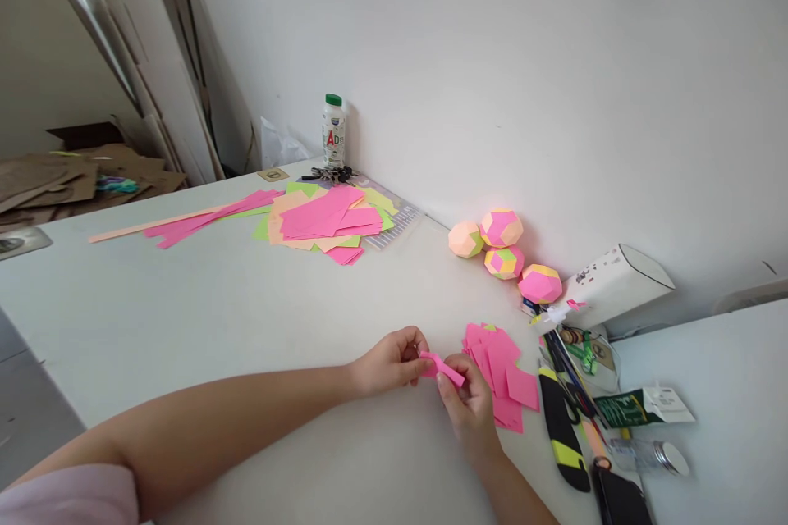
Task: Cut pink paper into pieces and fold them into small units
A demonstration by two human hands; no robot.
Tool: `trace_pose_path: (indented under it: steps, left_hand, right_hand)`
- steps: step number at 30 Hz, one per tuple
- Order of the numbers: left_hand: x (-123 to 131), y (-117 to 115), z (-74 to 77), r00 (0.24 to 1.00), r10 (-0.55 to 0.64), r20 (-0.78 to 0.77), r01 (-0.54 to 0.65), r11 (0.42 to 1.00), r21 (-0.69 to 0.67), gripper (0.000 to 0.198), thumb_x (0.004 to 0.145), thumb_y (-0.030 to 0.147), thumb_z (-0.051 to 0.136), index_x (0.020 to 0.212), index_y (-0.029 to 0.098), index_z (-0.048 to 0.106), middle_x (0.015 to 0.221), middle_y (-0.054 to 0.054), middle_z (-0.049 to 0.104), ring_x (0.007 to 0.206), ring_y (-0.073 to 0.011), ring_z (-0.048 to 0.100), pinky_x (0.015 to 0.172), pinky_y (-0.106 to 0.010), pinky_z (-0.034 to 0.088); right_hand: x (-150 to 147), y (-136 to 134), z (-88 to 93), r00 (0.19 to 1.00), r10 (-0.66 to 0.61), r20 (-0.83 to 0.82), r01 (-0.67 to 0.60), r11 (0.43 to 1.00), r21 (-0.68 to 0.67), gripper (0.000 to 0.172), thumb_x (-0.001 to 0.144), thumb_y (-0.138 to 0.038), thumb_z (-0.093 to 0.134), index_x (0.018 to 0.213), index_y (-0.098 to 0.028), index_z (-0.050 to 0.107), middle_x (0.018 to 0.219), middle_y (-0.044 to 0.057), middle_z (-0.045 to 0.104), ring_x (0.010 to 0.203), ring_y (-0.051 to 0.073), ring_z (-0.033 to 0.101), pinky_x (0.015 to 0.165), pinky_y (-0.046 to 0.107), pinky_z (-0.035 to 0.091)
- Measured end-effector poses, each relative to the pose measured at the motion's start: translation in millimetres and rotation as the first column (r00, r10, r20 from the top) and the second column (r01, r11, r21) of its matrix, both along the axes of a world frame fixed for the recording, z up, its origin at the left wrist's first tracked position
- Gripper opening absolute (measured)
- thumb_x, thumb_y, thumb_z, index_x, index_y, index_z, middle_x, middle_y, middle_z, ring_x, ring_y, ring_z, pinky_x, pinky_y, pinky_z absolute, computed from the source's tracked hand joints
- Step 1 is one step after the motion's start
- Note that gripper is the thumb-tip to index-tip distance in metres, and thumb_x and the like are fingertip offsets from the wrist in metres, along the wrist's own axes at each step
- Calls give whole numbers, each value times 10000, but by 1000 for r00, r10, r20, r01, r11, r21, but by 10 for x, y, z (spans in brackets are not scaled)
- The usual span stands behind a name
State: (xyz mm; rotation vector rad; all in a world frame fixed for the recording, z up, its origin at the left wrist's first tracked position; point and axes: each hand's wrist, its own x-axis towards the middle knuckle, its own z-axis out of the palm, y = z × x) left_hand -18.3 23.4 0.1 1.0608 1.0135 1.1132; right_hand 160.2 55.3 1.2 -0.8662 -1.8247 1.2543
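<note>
A small folded piece of pink paper [444,368] is pinched between my two hands above the white table [295,303]. My left hand [394,361] grips its left end between thumb and fingers. At the other end, my right hand [473,404] holds it the same way. Just beyond my right hand lies a loose pile of pink paper pieces [501,373], with a bit of green showing at its top.
Several paper balls [540,285] rest against the wall. A larger paper pile [326,213], long strips [209,217], keys [329,174] and a green-capped bottle [333,131] are farther back. At right lie a black-and-yellow cutter [560,426], a green tube [628,408] and a jar [646,455].
</note>
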Motion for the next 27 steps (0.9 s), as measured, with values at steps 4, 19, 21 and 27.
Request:
trace_pose_path:
  steps: [4,19,21,27]
  left_hand:
    - [17,1,-34,993,112,-43,-112,994,12,340,784,453,633,784,199,407,634,35,551,565,-110,547,501,-221,434]
    - [-22,-21,50,991,-68,-118,70,997,16,494,827,642,463,777,154,519,634,15,553,557,-102,478,538,-230,386]
    - [-15,-18,72,994,-39,-98,39,999,0,506,819,663,451,783,161,499,604,21,546,546,-109,503,526,-232,393]
    - [-3,-19,150,997,-16,-79,14,1000,-23,517,790,692,465,749,177,461,572,32,539,507,-108,518,500,-233,398]
  right_hand:
    - [-15,12,5,998,-32,-59,39,991,128,78,844,-255,581,790,-210,547,860,47,532,782,180,544,625,275,482]
    - [4,7,-2,996,-88,25,65,873,483,270,778,-57,565,891,-269,688,1173,84,489,878,196,584,690,344,546]
    - [-8,13,4,997,-70,41,42,881,471,245,793,-86,580,905,-272,695,1214,91,484,908,209,587,711,361,551]
    - [-23,11,39,998,-21,54,-3,911,413,129,814,-184,626,877,-266,703,996,82,610,867,223,618,609,317,551]
